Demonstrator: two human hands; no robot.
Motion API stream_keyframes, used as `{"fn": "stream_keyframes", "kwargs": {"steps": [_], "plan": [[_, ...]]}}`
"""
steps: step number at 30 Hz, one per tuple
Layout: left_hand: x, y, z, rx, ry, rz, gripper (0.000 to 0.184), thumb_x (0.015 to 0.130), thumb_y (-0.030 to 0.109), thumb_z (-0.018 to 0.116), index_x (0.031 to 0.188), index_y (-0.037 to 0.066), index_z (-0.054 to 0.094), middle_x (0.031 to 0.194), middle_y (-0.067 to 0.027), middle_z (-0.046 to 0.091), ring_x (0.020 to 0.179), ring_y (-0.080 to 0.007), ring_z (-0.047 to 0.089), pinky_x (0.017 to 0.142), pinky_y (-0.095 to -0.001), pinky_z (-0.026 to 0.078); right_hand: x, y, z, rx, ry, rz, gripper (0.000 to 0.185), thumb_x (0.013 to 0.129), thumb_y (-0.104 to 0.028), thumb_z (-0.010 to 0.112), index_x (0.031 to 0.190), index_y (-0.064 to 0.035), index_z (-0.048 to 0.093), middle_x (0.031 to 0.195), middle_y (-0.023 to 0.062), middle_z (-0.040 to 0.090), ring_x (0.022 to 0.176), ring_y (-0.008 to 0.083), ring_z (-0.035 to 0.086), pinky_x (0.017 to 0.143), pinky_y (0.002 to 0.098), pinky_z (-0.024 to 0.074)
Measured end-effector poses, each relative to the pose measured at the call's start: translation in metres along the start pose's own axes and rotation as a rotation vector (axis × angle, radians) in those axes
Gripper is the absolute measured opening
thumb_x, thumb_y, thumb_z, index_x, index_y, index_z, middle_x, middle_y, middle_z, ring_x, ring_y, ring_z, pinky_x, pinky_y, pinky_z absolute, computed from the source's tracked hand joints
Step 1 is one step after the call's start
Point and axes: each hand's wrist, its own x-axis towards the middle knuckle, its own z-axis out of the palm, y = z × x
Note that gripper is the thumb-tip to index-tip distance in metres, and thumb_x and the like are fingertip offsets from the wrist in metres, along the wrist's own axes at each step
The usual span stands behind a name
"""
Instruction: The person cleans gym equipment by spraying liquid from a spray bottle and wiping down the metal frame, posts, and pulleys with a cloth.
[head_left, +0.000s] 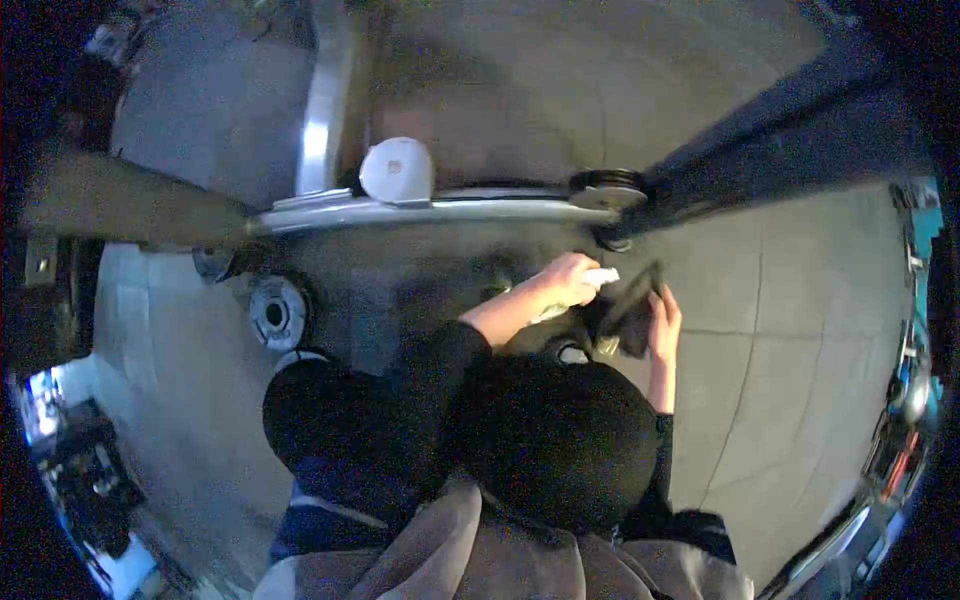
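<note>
My left hand (pixel 570 280) is closed on a small white object (pixel 600 276), whose kind is too small to tell. Just to the right, my right hand (pixel 664 318) has its fingers wrapped round the edge of a dark, flat, blurred object (pixel 630 315). Both hands are in front of my bent knee, near the right end of a metal crossbar (pixel 500 211). Below them a shoe tip (pixel 573 354) shows beyond the knee.
A round white disc (pixel 397 170) sits on the crossbar. Dark upright posts rise at left (pixel 140 200) and right (pixel 790 130). Weight plates lie at the left (pixel 277 313) and at the bar's right end (pixel 609 190). Shelved items line the right edge.
</note>
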Motion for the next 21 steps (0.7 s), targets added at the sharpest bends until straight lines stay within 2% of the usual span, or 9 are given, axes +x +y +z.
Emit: {"fn": "stream_keyframes", "kwargs": {"steps": [2, 4, 7, 10, 11, 14, 16, 18, 21], "plan": [[0.007, 0.006, -0.032, 0.170, -0.399, -0.353, 0.017, 0.068, 0.016, 0.058, 0.080, 0.006, 0.065, 0.060, -0.0076, 0.062, 0.049, -0.0176, 0.058, 0.050, -0.0313, 0.048, -0.013, -0.008, -0.015, 0.231, 0.169, 0.119, 0.039, 0.081, -0.019, 0.054, 0.112, 0.0049, 0.052, 0.103, 0.0098, 0.058, 0.095, 0.0186, 0.053, 0.084, 0.0269, 0.0407], [-0.009, -0.010, -0.047, 0.138, -0.564, -0.315, 0.027, 0.078, 0.029, 0.053, 0.075, 0.005, 0.064, 0.058, -0.0059, 0.061, 0.048, -0.0158, 0.057, 0.046, -0.0285, 0.047, -0.022, 0.001, -0.018, 0.459, 0.507, 0.220, 0.042, 0.080, -0.029, 0.052, 0.107, 0.0033, 0.053, 0.096, 0.0082, 0.059, 0.087, 0.0185, 0.054, 0.075, 0.0297, 0.0439], [-0.051, 0.012, -0.100, 0.096, -0.569, -0.399, 0.026, 0.080, 0.028, 0.052, 0.081, 0.005, 0.065, 0.064, -0.0055, 0.062, 0.053, -0.0141, 0.059, 0.046, -0.0293, 0.048, -0.040, -0.036, -0.009, 0.633, 0.316, 0.237, 0.056, 0.081, -0.044, 0.038, 0.112, 0.0009, 0.050, 0.092, 0.0082, 0.056, 0.077, 0.0179, 0.052, 0.065, 0.0296, 0.0436], [-0.084, -0.031, -0.156, 0.061, -0.345, -0.453, 0.020, 0.077, 0.018, 0.051, 0.087, 0.005, 0.064, 0.066, -0.0046, 0.062, 0.052, -0.0120, 0.058, 0.044, -0.0272, 0.047, -0.019, -0.005, -0.032, 1.426, -0.263, 0.179, 0.047, 0.071, -0.029, 0.067, 0.110, -0.0107, 0.047, 0.091, -0.0027, 0.047, 0.070, 0.0098, 0.042, 0.063, 0.0279, 0.0400], [-0.101, -0.039, -0.172, -0.039, -0.192, -0.506, 0.020, 0.077, 0.018, 0.052, 0.089, 0.006, 0.064, 0.064, -0.0041, 0.061, 0.051, -0.0114, 0.057, 0.043, -0.0267, 0.046, -0.013, -0.008, -0.022, 1.562, -0.656, 0.105, 0.070, 0.066, -0.018, 0.074, 0.124, -0.0117, 0.034, 0.102, -0.0044, 0.043, 0.069, 0.0093, 0.041, 0.062, 0.0276, 0.0399], [-0.149, -0.061, -0.208, -0.127, 0.236, -0.530, 0.028, 0.076, 0.012, 0.048, 0.099, 0.004, 0.062, 0.066, -0.0066, 0.060, 0.048, -0.0108, 0.054, 0.039, -0.0259, 0.043, -0.012, -0.029, 0.005, 1.617, -0.574, 0.175, 0.070, 0.069, -0.019, 0.072, 0.127, -0.0113, 0.032, 0.103, -0.0011, 0.044, 0.070, 0.0111, 0.043, 0.066, 0.0272, 0.0415], [-0.187, -0.092, -0.226, -0.285, 0.516, -0.503, 0.020, 0.075, 0.011, 0.048, 0.084, 0.000, 0.062, 0.060, -0.0076, 0.059, 0.046, -0.0136, 0.054, 0.040, -0.0264, 0.043, 0.001, -0.014, 0.026, 1.555, -0.303, 0.171, 0.056, 0.078, -0.027, 0.063, 0.125, -0.0084, 0.039, 0.104, 0.0052, 0.050, 0.073, 0.0136, 0.047, 0.067, 0.0270, 0.0424], [-0.225, -0.100, -0.236, -0.597, 0.766, -0.435, 0.034, 0.067, 0.005, 0.047, 0.099, -0.003, 0.057, 0.073, -0.0116, 0.060, 0.051, -0.0158, 0.056, 0.039, -0.0262, 0.043, -0.013, -0.047, 0.083, 0.493, 0.140, 0.128, 0.050, 0.085, -0.038, 0.049, 0.121, -0.0036, 0.045, 0.102, 0.0119, 0.055, 0.075, 0.0165, 0.052, 0.067, 0.0273, 0.0429], [-0.275, -0.107, -0.243, -0.603, 0.967, -0.449, 0.043, 0.061, 0.002, 0.049, 0.103, -0.003, 0.057, 0.073, -0.0111, 0.060, 0.050, -0.0164, 0.055, 0.041, -0.0268, 0.043, -0.009, -0.114, 0.133, 0.569, -0.354, 0.314, 0.055, 0.086, -0.043, 0.044, 0.118, 0.0018, 0.046, 0.099, 0.0171, 0.059, 0.080, 0.0213, 0.057, 0.070, 0.0292, 0.0464]]}}
